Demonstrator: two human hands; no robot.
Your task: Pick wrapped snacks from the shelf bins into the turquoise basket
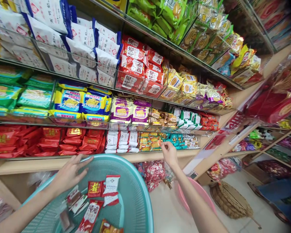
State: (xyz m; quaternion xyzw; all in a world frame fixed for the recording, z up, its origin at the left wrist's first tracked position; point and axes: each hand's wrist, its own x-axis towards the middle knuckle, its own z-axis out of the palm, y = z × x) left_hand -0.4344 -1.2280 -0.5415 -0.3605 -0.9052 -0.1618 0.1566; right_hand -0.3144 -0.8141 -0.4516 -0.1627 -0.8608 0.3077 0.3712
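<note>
My left hand (71, 173) lies over the far left rim of a teal plastic basket (142, 191), fingers stretched and apart. Inside the basket are a red packet with gold print (95, 188), white-and-red packets (111, 184), a long red-and-white packet (90, 215), clear-wrapped brown pieces (74, 197) and an orange-brown packet (110, 226). My right hand (169, 153) is at the lowest shelf, thumb and fingers pinched together. A bit of orange shows at its fingertips, too small to name. Nearest it are small orange packets (147, 141) and teal packets (176, 139).
Glass-fronted shelves (126, 157) rise ahead, filled with wrapped snacks. Below them hang or lie bagged red-and-white sweets (154, 174). A pink basin (201, 194) and a woven straw basket (230, 199) stand on the floor at right. A person's leg (276, 194) shows at the far right.
</note>
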